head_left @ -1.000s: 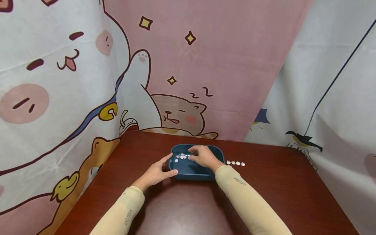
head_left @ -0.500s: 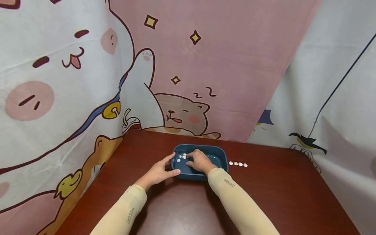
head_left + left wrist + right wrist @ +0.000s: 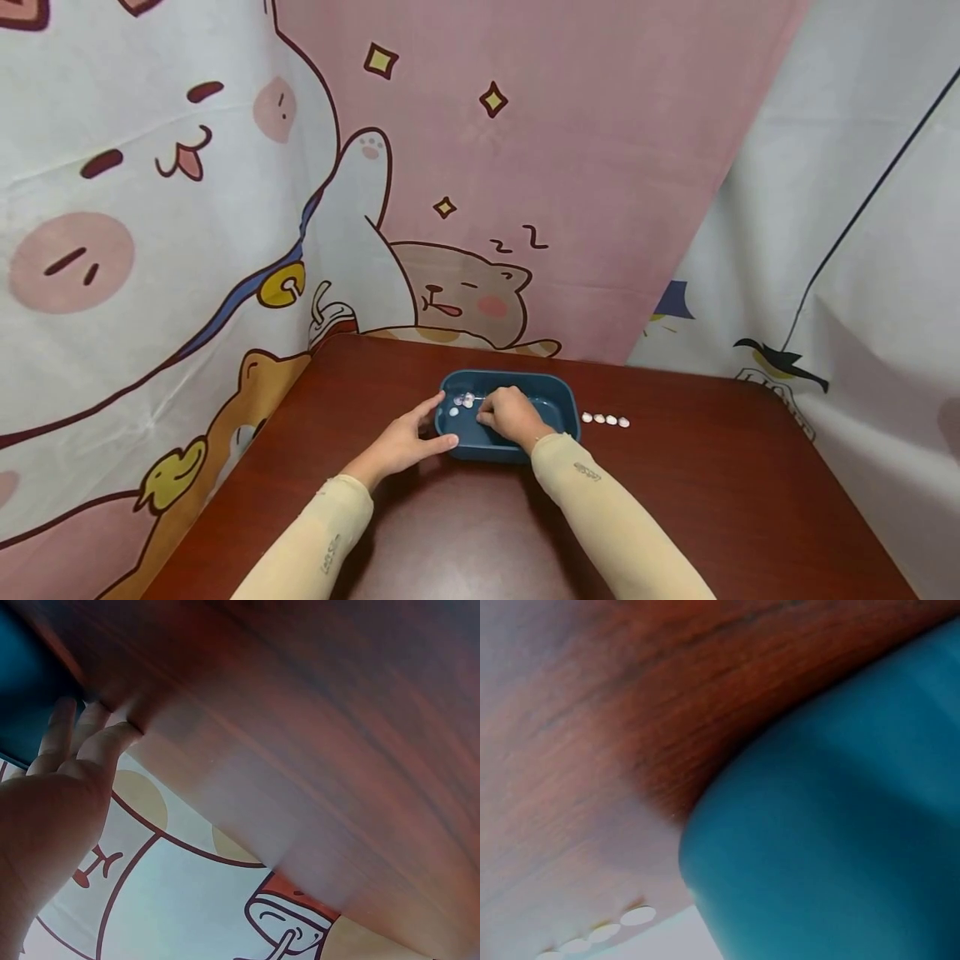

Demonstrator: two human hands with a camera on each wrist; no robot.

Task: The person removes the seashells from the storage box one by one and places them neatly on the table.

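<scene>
A dark blue plastic basin stands on the table; its wall fills much of the right wrist view. Small pale pieces resembling seashells lie at its left end, one apart from the others. My left hand spreads around the basin's left end, thumb at the near rim and extended fingers against the far-left side. Inside the basin, right of the shells, my right hand has its fingers bent down towards the thumb. I cannot tell whether a shell is between them.
To the right of the basin several similar shells form a short row on the reddish-brown table. A cartoon-printed cloth hangs behind and along both sides of the table.
My right hand moved left to the shells, its index finger stretched out, and now its fingers are bent in slightly away from them. The left hand keeps its place at the basin.
</scene>
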